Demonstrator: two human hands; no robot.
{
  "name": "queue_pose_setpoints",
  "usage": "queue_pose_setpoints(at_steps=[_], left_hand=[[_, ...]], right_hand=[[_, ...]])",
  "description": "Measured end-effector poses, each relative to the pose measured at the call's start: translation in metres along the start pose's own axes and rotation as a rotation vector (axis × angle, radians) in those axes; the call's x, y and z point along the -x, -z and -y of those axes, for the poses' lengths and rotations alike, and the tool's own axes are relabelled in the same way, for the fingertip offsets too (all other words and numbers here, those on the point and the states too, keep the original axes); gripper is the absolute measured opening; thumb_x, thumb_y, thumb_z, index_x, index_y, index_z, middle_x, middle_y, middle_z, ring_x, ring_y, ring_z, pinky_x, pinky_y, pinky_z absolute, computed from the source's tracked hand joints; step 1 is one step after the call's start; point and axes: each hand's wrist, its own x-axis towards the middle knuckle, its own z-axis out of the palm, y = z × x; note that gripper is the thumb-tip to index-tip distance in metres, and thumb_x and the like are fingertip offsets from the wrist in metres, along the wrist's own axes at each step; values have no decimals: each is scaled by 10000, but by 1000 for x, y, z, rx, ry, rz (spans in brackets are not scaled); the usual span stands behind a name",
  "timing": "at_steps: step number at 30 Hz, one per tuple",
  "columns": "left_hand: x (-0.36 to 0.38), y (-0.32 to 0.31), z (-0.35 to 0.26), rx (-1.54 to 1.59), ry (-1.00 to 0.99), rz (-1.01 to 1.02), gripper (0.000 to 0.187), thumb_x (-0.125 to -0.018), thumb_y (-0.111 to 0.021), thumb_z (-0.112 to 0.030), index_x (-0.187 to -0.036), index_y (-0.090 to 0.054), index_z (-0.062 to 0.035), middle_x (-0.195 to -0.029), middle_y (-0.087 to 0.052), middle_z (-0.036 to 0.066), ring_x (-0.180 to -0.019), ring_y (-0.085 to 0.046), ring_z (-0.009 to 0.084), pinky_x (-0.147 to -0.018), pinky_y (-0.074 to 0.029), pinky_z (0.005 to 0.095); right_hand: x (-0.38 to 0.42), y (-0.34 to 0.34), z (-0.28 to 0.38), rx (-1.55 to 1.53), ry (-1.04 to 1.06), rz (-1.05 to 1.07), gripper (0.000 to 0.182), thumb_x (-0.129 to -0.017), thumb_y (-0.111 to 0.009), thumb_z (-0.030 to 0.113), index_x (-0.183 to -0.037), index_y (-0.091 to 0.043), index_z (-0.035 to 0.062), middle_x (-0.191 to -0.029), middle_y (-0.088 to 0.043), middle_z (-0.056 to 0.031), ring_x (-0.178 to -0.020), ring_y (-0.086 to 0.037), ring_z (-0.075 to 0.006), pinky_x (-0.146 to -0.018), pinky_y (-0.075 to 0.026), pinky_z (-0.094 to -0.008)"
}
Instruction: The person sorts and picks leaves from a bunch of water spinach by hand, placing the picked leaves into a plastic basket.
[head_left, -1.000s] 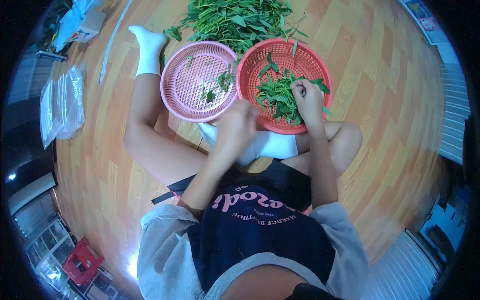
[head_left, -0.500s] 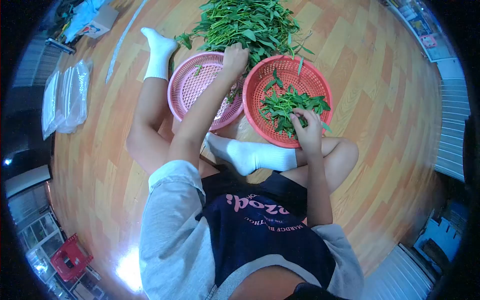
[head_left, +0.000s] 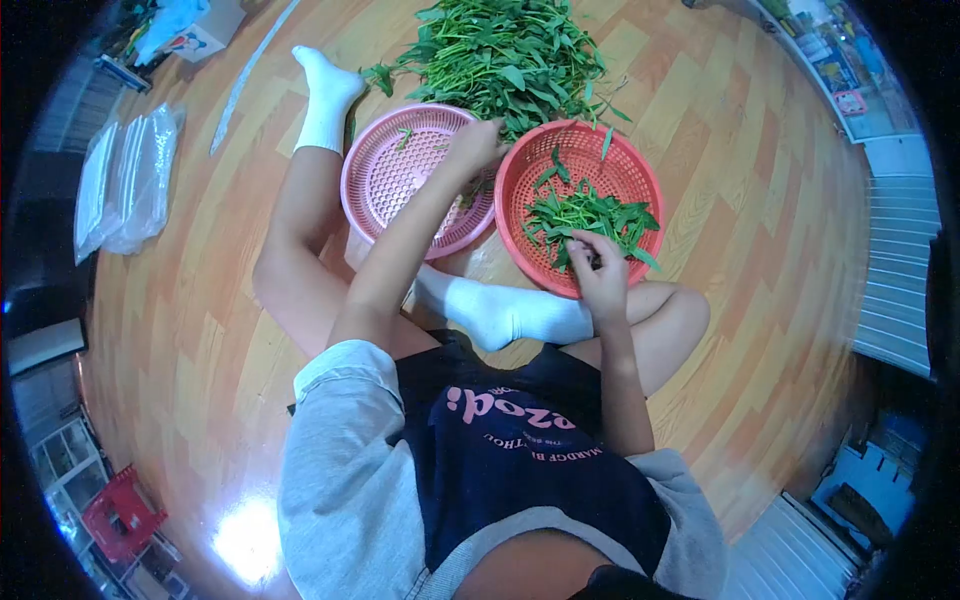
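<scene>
Greens pile point(head_left: 505, 55) sits on the wood floor point(head_left: 760, 200) at the far side, just beyond two baskets that touch side by side in front of the seated person. Left hand point(head_left: 475, 145) is stretched out over the far rim of the pink basket point(head_left: 400, 185), at the near edge of the pile, fingers curled around what looks like a stem; can't tell exactly what it grips. Pink basket holds only a few scraps of leaf. Right hand point(head_left: 600, 270) rests at the near rim of the red basket point(head_left: 640, 180), fingers pinched narrow on a leafy stem from the picked leaves point(head_left: 585, 215) heaped inside it. One loose leaf lies on the red basket's far rim. Person sits with the left leg stretched out past the pink basket, white sock point(head_left: 325, 95) beside the pile, and the other socked foot point(head_left: 510, 310) tucked in just below both baskets. Clear plastic bags point(head_left: 125, 185) lie on the floor well off to the left. A red stool point(head_left: 120, 515) stands at the lower left edge, far from the work.
</scene>
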Motion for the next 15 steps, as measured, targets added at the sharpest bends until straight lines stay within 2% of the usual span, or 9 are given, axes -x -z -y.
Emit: queue_pose_setpoints(at_steps=[4, 6, 8, 9, 11, 12, 13, 14, 15], left_hand=[[-13, -2, -7, -39, 14, 81, 277, -736, -590, -305, -901, -651, -91, -795, -623, 197, -720, -610, 331, -662, -479, 430], [-8, 11, -13, 53, 19, 2, 214, -718, -617, -272, -854, -671, -116, -787, -627, 178, -744, -606, 311, -673, -477, 400], [-1, 38, -19, -105, -186, -657, 166, -729, -630, -220, -847, -676, -112, -806, -631, 135, -758, -600, 257, -702, -463, 339], [-1, 52, -17, -103, -186, -659, 166, -729, -630, -220, -847, -676, -112, -806, -631, 135, -758, -600, 257, -702, -463, 339], [0, 74, -9, 485, 6, -725, 147, -747, -634, -184, -845, -672, -81, -860, -644, 80, -858, -584, 206, -715, -417, 298], [2, 82, -7, 481, 12, -735, 147, -747, -634, -184, -845, -672, -81, -860, -644, 80, -858, -584, 206, -715, -417, 298], [5, 89, -5, 1029, 88, -718, 170, -785, -603, -179, -910, -649, -73, -894, -641, 61, -859, -580, 177, -717, -407, 291], [8, 95, -3, 1576, 161, -662, 195, -824, -573, -174, -975, -625, -64, -927, -638, 41, -861, -577, 148, -718, -398, 285], [11, 100, 1, 1758, 129, -567, 244, -857, -532, -167, -1072, -569, -56, -945, -635, 24, -865, -568, 106, -723, -387, 261]], right_hand=[[-2, 1, 21, 71, 146, 9, 153, -770, -618, 137, -880, -634, 32, -774, -601, -73, -706, -539, -199, -680, -417, -310], [0, 8, 20, 93, 166, -13, 147, -773, -614, 126, -880, -635, 28, -778, -601, -77, -708, -543, -192, -675, -422, -302], [5, 15, 17, -10, 4, -45, 140, -776, -611, 111, -883, -637, 25, -777, -597, -84, -702, -544, -185, -675, -428, -289], [8, 17, 12, -28, -53, -50, 141, -787, -607, 103, -895, -639, 19, -765, -589, -75, -689, -533, -149, -662, -433, -267], [11, 19, -6, -98, -88, -69, 144, -798, -602, 107, -903, -640, 15, -762, -582, -55, -676, -518, -123, -648, -429, -251], [10, 17, -2, -171, -122, -90, 148, -810, -598, 111, -910, -640, 11, -760, -576, -35, -663, -503, -96, -634, -424, -235], [11, 19, 9, -230, -188, -87, 156, -830, -586, 119, -920, -642, 5, -760, -572, -2, -647, -476, -57, -600, -399, -198], [9, 16, 10, -233, -183, -80, 156, -830, -586, 119, -920, -642, 5, -760, -572, -2, -647, -476, -57, -600, -399, -198], [7, 15, 9, -231, -171, -86, 157, -834, -584, 122, -920, -643, 5, -759, -575, 6, -639, -473, -53, -595, -388, -188]])
